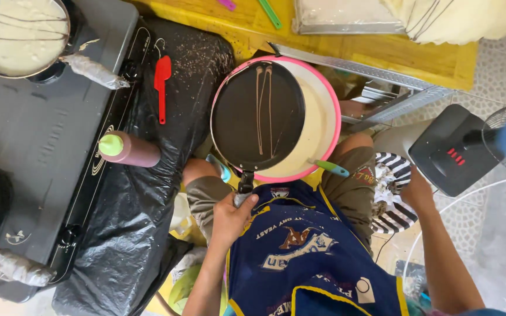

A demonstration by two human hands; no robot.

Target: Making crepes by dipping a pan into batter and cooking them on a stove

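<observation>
Our left hand [231, 217] has its fingers wrapped tight on the black pan's [257, 116] handle, over the pink batter bowl [323, 126]; our right hand [415, 188] hangs aside, fingers hidden.

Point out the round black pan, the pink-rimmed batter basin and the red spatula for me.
Round black pan [257, 117], head view: centre of its dark surface.
Pink-rimmed batter basin [317, 126], head view: pale batter right of the pan.
Red spatula [162, 73], head view: its blade.
</observation>
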